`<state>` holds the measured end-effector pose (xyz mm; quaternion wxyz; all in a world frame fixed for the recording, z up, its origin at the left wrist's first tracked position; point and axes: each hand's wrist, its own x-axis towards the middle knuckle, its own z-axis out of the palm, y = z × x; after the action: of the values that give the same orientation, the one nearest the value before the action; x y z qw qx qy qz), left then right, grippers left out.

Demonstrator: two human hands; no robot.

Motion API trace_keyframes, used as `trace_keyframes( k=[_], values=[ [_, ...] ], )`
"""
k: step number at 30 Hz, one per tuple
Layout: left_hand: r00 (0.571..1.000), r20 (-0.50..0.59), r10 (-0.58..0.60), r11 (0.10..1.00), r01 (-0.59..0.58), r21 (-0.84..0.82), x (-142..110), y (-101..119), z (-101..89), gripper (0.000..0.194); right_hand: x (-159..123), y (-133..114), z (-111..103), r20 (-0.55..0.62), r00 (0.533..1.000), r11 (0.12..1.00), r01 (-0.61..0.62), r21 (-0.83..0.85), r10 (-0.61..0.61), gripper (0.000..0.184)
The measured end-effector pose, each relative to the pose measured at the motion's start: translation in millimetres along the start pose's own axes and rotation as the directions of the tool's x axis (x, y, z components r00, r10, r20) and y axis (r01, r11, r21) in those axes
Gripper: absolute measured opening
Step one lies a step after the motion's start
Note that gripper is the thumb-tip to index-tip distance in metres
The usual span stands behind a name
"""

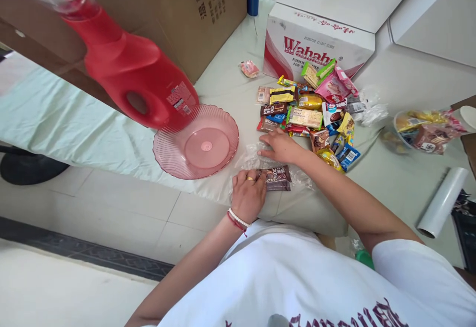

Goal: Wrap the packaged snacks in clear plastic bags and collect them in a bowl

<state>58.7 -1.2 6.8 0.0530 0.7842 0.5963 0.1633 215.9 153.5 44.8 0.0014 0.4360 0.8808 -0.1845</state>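
Observation:
My left hand point(248, 194), with a ring and bracelets on it, closes its fingers over the left end of some dark brown snack packets point(278, 178). These packets lie on a crumpled clear plastic bag point(250, 157) at the table's near edge. Beyond them, my right hand point(279, 146) reaches left across the bag with its fingers spread, close to the lower edge of a pile of wrapped snacks point(305, 117). Whether its fingertips touch the bag, I cannot tell. A pink ribbed plate point(207, 147) stands to the left of both hands.
A big red bottle point(145, 81) stands behind the plate, against a brown cardboard box point(163, 14). The white Wahaha carton point(316, 44) backs the snack pile. Rightward are a clear tub of snacks point(427, 131) and a white roll point(442, 203). A pink packet point(249, 69) lies apart.

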Motion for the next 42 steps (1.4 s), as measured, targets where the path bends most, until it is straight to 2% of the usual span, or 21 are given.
trace_keyframes(
  k=[3,6,9,11,13,16,18,20,21,23,25,28,31,34,37,40,42],
  values=[
    [0.999,0.016,0.039,0.999,-0.038,-0.016,-2.9,-4.1,1.7,0.037,4.2,1.9,6.3,0.069,0.996,0.998,0.059,-0.02,-0.057,0.027],
    [0.999,0.003,0.033,0.998,-0.033,-0.045,-6.0,-6.5,4.4,0.036,-2.4,6.2,4.5,0.059,0.988,0.988,0.138,0.064,-0.142,0.011],
    [1.0,-0.014,0.019,0.998,-0.019,-0.06,-6.9,-5.7,6.0,0.035,-14.3,7.2,-2.2,-0.021,0.975,0.96,0.222,0.172,-0.222,0.014],
    [1.0,-0.028,0.013,0.997,-0.015,-0.07,-7.0,-4.6,6.3,0.035,-22.1,5.4,-6.0,-0.023,0.974,0.955,0.228,0.189,-0.227,0.017],
    [0.999,-0.037,0.016,0.997,-0.018,-0.076,-7.1,-4.2,6.5,0.035,-26.4,3.2,-7.4,0.026,0.987,0.972,0.152,0.181,-0.159,0.023],
    [0.999,-0.04,0.027,0.997,-0.03,-0.07,-7.8,-4.7,7.3,0.035,-23.2,2.1,-5.4,0.133,0.991,0.983,0.009,0.183,-0.034,0.045],
    [0.998,-0.043,0.036,0.997,-0.039,-0.062,-8.3,-5.4,8.0,0.035,-18.7,2.2,-4.0,0.194,0.98,0.98,-0.009,0.2,-0.03,0.039],
    [0.998,-0.049,0.046,0.997,-0.049,-0.058,-8.7,-6.1,8.5,0.036,-19.2,0.6,-3.8,0.17,0.978,0.969,0.079,0.234,-0.121,0.023],
    [0.998,-0.05,0.05,0.997,-0.052,-0.057,-8.9,-6.3,8.6,0.036,-22.9,-1.5,-3.8,0.123,0.975,0.958,0.149,0.244,-0.183,0.022],
    [0.997,-0.05,0.052,0.997,-0.054,-0.054,-9.4,-6.6,8.9,0.032,-38.2,-8.2,-2.0,0.035,0.958,0.941,0.271,0.203,-0.283,0.026],
    [0.998,-0.045,0.054,0.997,-0.057,-0.052,-10.5,-6.8,9.5,0.024,-61.4,-16.4,4.8,0.032,0.947,0.945,0.315,0.09,-0.319,0.03],
    [0.998,-0.038,0.041,0.995,-0.044,-0.09,-13.1,-7.7,12.1,0.025,-97.2,-25.4,26.4,0.072,0.959,0.958,0.28,-0.061,-0.276,0.041],
    [0.998,-0.054,0.019,0.984,-0.029,-0.178,-17.2,-11.5,15.4,0.025,-119.2,-27.7,51.6,0.046,0.973,0.97,0.231,-0.073,-0.228,0.055],
    [0.992,-0.112,0.051,0.951,-0.083,-0.298,-23.8,-18.9,15.2,0.029,-125.0,-29.2,67.6,-0.01,0.966,0.965,0.259,-0.046,-0.26,0.06],
    [0.975,-0.218,0.045,0.891,-0.137,-0.433,-32.0,-26.0,9.2,0.023,-123.4,-32.9,71.4,-0.017,0.959,0.958,0.281,-0.062,-0.283,0.059],
    [0.942,-0.32,-0.103,0.894,-0.054,-0.446,-37.5,-26.0,2.0,0.011,-121.3,-36.9,69.2,0.009,0.962,0.959,0.274,-0.075,-0.274,0.054],
    [0.906,-0.389,-0.167,0.928,0.01,-0.373,-37.5,-20.8,-1.1,0.03,-120.6,-38.9,67.3,0.007,0.966,0.964,0.258,-0.063,-0.258,0.051]
  ],
)
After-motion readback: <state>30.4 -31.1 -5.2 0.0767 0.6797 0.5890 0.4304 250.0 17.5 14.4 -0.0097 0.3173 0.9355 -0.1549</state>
